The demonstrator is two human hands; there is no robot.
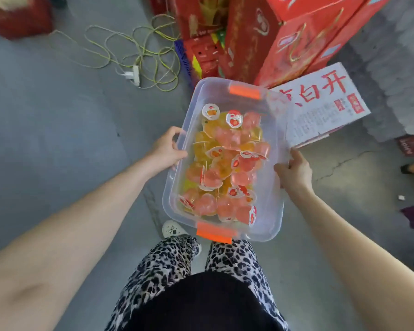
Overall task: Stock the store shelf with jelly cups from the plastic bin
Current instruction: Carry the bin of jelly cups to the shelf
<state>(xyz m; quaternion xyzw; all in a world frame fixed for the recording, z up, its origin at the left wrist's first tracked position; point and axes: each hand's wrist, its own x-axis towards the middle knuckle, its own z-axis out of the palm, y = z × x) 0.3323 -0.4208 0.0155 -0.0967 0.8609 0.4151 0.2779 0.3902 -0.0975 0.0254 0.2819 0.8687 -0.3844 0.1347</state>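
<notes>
Left hand (166, 149): fingers curled over one long rim of the plastic bin (271, 216), which is gripped
Right hand (294, 170): closed round the opposite rim
Plastic bin: held between both hands
Jelly cups (225, 168): heaped inside the bin, between the hands

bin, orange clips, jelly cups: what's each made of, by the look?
The bin looks like clear, slightly frosted smooth plastic: floor and cups show through its walls. The orange clips look like opaque moulded plastic, matte. The jelly cups look like thin glossy clear plastic, jelly colour showing through, with printed lids, film or foil, can't tell.
</notes>
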